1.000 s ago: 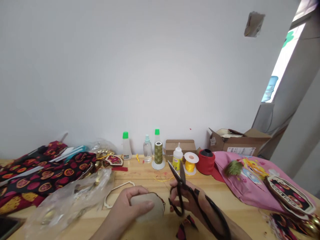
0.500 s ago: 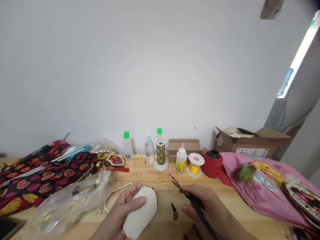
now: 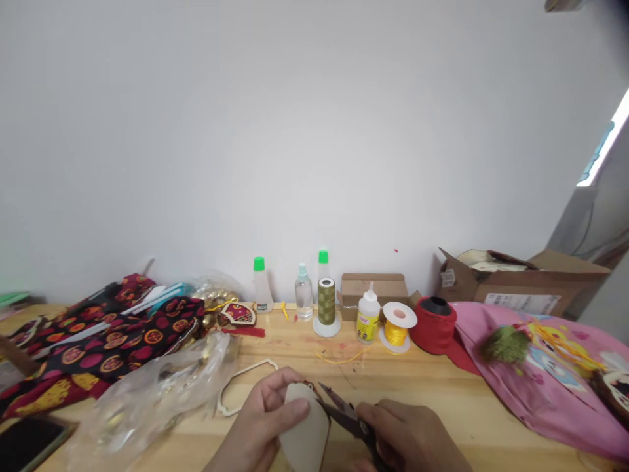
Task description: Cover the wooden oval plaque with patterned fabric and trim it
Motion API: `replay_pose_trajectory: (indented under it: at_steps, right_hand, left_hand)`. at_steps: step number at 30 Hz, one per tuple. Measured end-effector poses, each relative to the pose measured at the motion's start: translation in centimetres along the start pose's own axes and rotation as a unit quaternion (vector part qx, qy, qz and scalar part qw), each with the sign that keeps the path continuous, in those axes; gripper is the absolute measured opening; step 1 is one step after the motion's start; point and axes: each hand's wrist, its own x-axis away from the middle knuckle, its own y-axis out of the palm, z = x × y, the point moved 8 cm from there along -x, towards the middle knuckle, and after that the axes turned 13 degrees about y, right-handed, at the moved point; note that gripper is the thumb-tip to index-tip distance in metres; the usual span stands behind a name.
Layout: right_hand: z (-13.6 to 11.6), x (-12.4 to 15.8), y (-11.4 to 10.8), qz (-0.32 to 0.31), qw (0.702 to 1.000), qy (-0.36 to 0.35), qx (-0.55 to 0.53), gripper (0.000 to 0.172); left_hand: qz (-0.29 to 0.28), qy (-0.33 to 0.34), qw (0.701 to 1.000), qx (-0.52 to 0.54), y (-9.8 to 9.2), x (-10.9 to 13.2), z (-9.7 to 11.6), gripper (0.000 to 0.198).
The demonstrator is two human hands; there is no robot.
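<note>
My left hand (image 3: 260,419) pinches a pale flat plaque (image 3: 305,436) between the thumb in front and the fingers behind. A dark strip shows along the plaque's far and right edge. In my right hand (image 3: 413,429) is a pair of dark scissors (image 3: 344,414), its blades spread and pointing up and left. The lower blade meets or overlaps the plaque's right edge; whether it touches I cannot tell. Just behind my left hand a thin pale frame (image 3: 225,388) lies on the wooden table (image 3: 442,393).
On the left are a clear plastic bag (image 3: 162,387), pomegranate-patterned fabric (image 3: 113,354) and a phone (image 3: 34,442). Along the wall stand a glue bottle (image 3: 367,318), green thread (image 3: 326,305) and yellow cord (image 3: 396,331). Pink cloth (image 3: 545,387) and a carton (image 3: 515,282) lie right.
The scissors have come left to the plaque's edge, and their blades have spread apart. The plaque is turned more upright. The whole view has shifted, with the table things now further right.
</note>
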Motion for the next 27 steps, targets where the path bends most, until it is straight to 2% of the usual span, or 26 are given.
replay_pose_trajectory:
  at_steps: [7, 14, 19, 27]
  right_hand:
    - [-0.3, 0.7, -0.9, 0.021, 1.0, 0.0, 0.02, 0.021]
    - [0.1, 0.9, -1.2, 0.038, 0.999, 0.011, 0.016, 0.018]
    - [-0.3, 1.1, -1.4, 0.046, 0.999, 0.007, -0.005, 0.015]
    - [-0.6, 1.1, -1.8, 0.079, 0.997, 0.005, 0.022, 0.016]
  left_hand:
    - [-0.037, 0.011, 0.997, -0.064, -0.3, 0.2, -0.4, 0.018]
    - [-0.036, 0.027, 0.989, -0.141, -0.4, 0.1, 0.3, 0.017]
    - [-0.042, 0.015, 0.994, -0.103, 0.3, 0.4, -0.3, 0.018]
    - [-0.034, 0.024, 0.997, -0.072, 0.5, 0.5, -0.6, 0.016]
